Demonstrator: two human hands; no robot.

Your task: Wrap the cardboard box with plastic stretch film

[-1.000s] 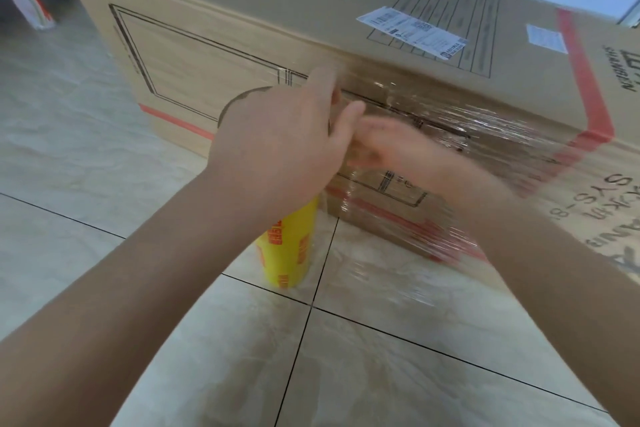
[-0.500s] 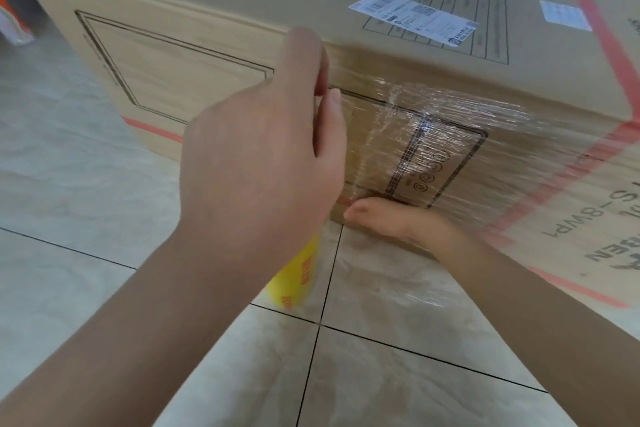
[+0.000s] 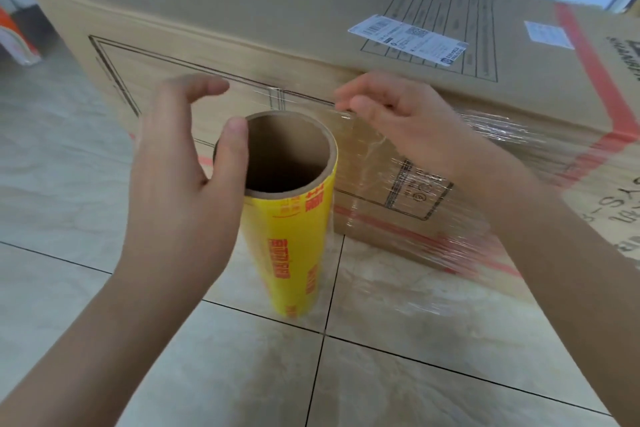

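**Thumb on the roll, film pinched at the box**

Gripping loosely, the left hand (image 3: 180,180) had its thumb (image 3: 232,149) pressed on the rim of the cardboard core while its other fingers spread wide and curled in the air above, closed on nothing. The roll of stretch film (image 3: 294,239), yellow with red print, stood roughly upright with its hollow core open toward the camera, its lower end just over the tiled floor (image 3: 415,374); whether it touched the tiles could not be told.

To its right, the right hand (image 3: 408,121) pinched the top edge of the clear film (image 3: 367,163) between thumb and fingertips, just beside the roll's rim. That sheet ran from the roll across to the front face of the large cardboard box (image 3: 277,42), which sat on the floor directly behind both hands. Film already covered the box's right part, wrinkled and shiny over a printed panel and a red stripe (image 3: 595,80). A white shipping label (image 3: 408,38) lay on the box's top face.
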